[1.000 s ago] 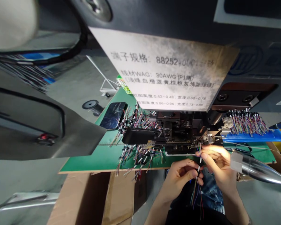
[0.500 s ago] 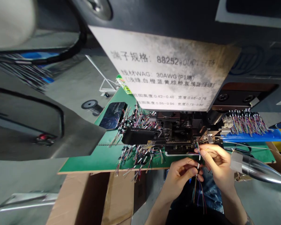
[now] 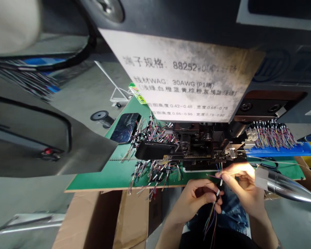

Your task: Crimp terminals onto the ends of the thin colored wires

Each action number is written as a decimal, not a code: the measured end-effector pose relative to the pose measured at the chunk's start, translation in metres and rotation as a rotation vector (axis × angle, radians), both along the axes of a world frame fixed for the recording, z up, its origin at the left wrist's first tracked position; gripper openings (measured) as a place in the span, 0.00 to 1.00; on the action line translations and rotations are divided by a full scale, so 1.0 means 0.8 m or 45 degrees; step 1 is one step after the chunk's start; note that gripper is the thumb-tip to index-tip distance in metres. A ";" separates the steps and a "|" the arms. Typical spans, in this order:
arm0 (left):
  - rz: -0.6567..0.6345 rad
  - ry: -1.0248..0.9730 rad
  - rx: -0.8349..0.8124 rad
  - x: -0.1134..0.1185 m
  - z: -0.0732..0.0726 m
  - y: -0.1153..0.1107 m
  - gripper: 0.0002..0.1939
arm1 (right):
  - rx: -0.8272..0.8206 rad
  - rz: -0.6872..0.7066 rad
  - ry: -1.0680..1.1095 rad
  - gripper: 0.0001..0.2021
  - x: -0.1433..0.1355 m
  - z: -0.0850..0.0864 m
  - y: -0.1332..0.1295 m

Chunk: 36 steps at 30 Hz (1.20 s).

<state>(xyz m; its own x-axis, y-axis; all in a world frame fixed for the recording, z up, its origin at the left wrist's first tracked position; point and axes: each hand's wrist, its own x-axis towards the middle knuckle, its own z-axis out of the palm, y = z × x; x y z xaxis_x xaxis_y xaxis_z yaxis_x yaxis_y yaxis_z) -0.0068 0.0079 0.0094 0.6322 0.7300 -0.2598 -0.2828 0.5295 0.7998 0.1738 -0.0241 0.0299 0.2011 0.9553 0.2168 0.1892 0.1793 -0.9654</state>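
Note:
Between my hands is a short wire harness (image 3: 218, 192), with white and black sleeving in the middle and thin coloured wires fanning from both ends. My left hand (image 3: 200, 197) is closed round its sleeved middle, and the lower wires dangle below toward my lap. Higher up, my right hand (image 3: 239, 183) pinches the upper wires between thumb and forefinger. Several loose wire ends point up toward the crimping machine's die area (image 3: 226, 152), just beyond my fingertips and apart from it. The fingers partly cover the harness.
A terminal strip (image 3: 189, 157) runs along the machine's front. Piles of similar harnesses (image 3: 158, 171) lie on the green table (image 3: 101, 180) beside a phone (image 3: 125, 128). More hang over a blue tray (image 3: 280, 151) at right. A metal lamp (image 3: 287, 186) sits close to my right hand.
Both hands have drawn back slightly from the machine, toward my body, with the harness. Its lower wires have swung to the left, and its upper ends stand farther from the die area.

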 end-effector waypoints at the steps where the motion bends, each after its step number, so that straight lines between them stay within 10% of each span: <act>1: 0.035 0.021 0.023 0.003 0.001 0.001 0.27 | -0.020 -0.034 0.013 0.05 -0.001 -0.003 0.000; 36: 0.267 0.113 0.181 0.021 -0.003 -0.003 0.24 | -0.209 -0.173 0.156 0.10 -0.018 -0.004 0.009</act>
